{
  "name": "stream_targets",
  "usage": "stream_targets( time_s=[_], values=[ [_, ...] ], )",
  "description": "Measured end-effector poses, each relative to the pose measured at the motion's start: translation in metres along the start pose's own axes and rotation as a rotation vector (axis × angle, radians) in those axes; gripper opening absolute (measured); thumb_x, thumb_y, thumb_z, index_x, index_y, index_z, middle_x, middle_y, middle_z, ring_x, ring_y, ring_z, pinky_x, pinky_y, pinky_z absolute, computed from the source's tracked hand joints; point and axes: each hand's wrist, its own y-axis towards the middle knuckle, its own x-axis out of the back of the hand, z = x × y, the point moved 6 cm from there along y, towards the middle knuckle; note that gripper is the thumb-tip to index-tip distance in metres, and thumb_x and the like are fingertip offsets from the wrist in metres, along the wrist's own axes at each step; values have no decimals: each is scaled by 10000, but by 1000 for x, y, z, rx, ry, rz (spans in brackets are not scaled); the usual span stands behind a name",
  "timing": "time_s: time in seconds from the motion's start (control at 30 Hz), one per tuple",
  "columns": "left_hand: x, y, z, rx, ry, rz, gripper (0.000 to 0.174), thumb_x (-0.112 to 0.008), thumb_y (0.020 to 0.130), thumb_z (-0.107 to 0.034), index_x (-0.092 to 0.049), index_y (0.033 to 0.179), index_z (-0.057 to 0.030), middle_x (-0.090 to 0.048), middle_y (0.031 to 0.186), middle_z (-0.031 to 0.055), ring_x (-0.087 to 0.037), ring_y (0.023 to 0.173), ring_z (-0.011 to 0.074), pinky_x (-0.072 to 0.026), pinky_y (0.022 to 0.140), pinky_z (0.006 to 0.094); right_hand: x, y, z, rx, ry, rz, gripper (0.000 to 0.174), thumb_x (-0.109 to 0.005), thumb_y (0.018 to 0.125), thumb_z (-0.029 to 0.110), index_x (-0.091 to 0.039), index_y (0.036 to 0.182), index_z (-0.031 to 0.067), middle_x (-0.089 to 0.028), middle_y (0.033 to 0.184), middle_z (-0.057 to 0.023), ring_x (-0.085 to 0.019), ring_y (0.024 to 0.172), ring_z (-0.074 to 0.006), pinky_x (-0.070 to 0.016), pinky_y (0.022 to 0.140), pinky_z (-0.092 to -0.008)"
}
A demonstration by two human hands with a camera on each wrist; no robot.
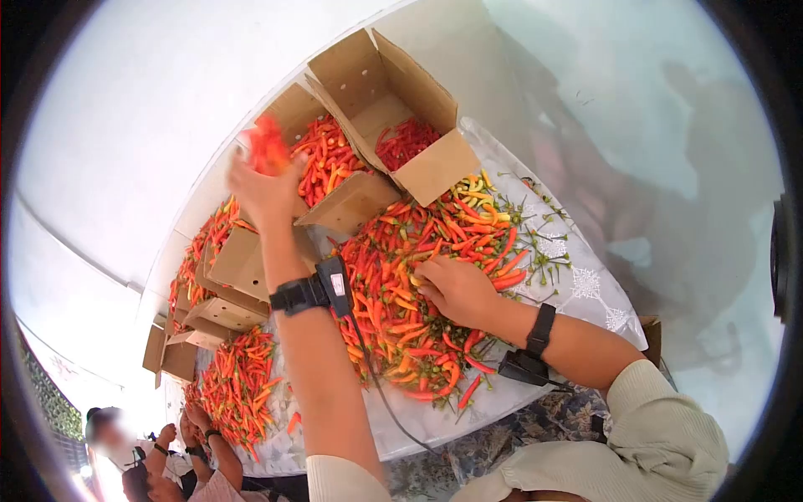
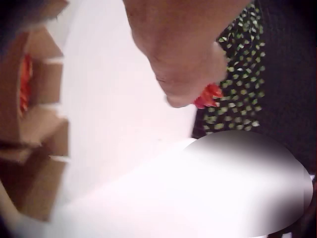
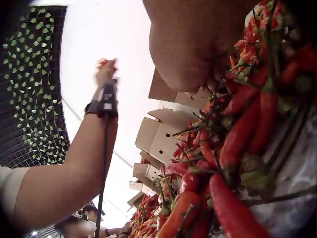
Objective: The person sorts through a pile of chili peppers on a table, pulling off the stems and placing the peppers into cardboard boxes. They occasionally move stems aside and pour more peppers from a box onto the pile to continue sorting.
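Note:
My left hand [image 1: 266, 188], raised at the far side of the table, grips a bunch of red chili peppers [image 1: 268, 144], blurred. In the left wrist view the red bunch [image 2: 209, 95] pokes out past the curled hand [image 2: 185, 69]. My right hand [image 1: 456, 289] is low in the large pile of red and orange chili peppers [image 1: 385, 309], its fingers bent down and pinching a chili pepper at the fingertips. From the right wrist, the hand [image 3: 193, 54] hides most of what its fingers hold; red peppers with green stems [image 3: 240, 134] lie close by.
An open cardboard box [image 1: 435, 171] with dark red chilies stands at the back, next to another box [image 1: 339, 209] of brighter ones. More boxes [image 1: 238, 263] and a smaller chili pile [image 1: 242, 381] are on the left, near other people's hands [image 1: 196, 418]. Loose stems [image 1: 548, 259] litter the right.

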Motion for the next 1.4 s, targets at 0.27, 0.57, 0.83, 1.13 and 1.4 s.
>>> stream_targets(
  time_s=[0.27,0.57,0.83,1.13,1.4],
  values=[
    [19,-120,29,347,-610,399,301,-691,799,-106,-565,1055,-8,-606,927,73,-600,847,151,-476,698,262,4,1,-2,46,12,-53,235,-629,746,37,-562,970,56,-569,941,-135,-578,840,-335,-476,713,-412],
    [58,-239,-5,784,-956,784,213,-647,861,-116,-598,1036,-6,-623,799,30,-582,662,68,-409,493,178,3,0,5,2,271,-106,269,-640,779,79,-586,1043,69,-639,879,-140,-615,815,-322,-476,713,-411],
    [59,-250,-10,753,-1138,641,217,-660,843,-71,-615,1041,4,-628,902,43,-562,701,67,-434,536,183,-5,-5,31,28,375,90,265,-635,781,44,-503,1011,51,-636,802,-130,-626,738,-320,-478,654,-390],
    [51,-265,1,893,-1211,728,246,-625,886,-202,-594,1036,-10,-611,822,24,-515,623,65,-416,541,192,-1,-5,49,231,275,165,244,-589,758,-42,-556,966,81,-586,811,-65,-540,784,-276,-434,678,-388],
    [48,-271,4,1085,-1450,780,233,-612,892,-225,-577,1016,-32,-595,820,24,-514,629,96,-401,550,208,1,-7,61,335,270,155,309,-562,733,-62,-575,994,104,-561,771,-72,-531,770,-281,-440,673,-379]
  ],
)
